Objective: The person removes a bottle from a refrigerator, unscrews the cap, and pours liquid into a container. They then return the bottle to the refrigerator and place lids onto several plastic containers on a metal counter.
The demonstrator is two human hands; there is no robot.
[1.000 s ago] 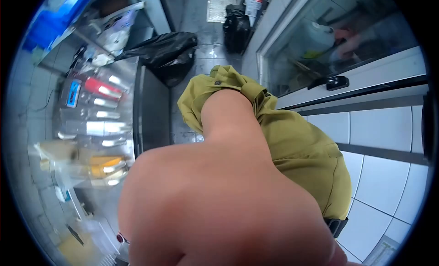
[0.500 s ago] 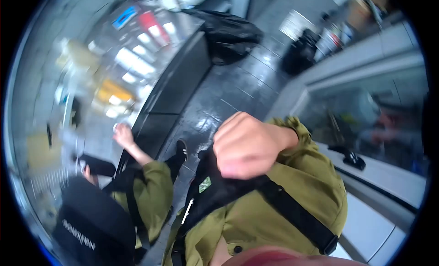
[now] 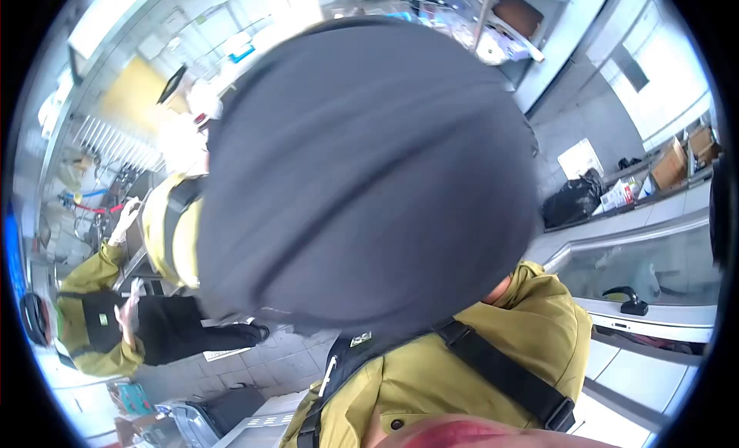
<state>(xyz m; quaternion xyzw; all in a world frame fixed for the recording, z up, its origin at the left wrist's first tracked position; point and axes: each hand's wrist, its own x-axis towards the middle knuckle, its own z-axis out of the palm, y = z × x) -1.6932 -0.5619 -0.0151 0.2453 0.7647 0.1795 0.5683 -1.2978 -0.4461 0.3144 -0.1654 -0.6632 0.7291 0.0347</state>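
Observation:
A co-worker's dark cap (image 3: 369, 163) fills the middle of the head view, very close to the camera. Only a sliver of my right hand or wrist (image 3: 500, 290) shows at the cap's lower right edge, by my olive sleeve (image 3: 531, 294). The cap hides its fingers, so I cannot see whether they hold anything. My left hand is outside the view. A black apron strap (image 3: 500, 363) crosses my olive jacket.
Another co-worker in a black apron (image 3: 169, 329) stands at left, gloved hands raised. At right is a windowed door or lid with a black handle (image 3: 630, 300). Beyond it lie a black bag (image 3: 577, 198) and cardboard boxes (image 3: 670, 165). A grey bin (image 3: 196, 425) stands lower left.
The nearby co-worker's cap has moved from lower left to the centre, covering my right fist. My view has swung, bringing the second co-worker into sight at left.

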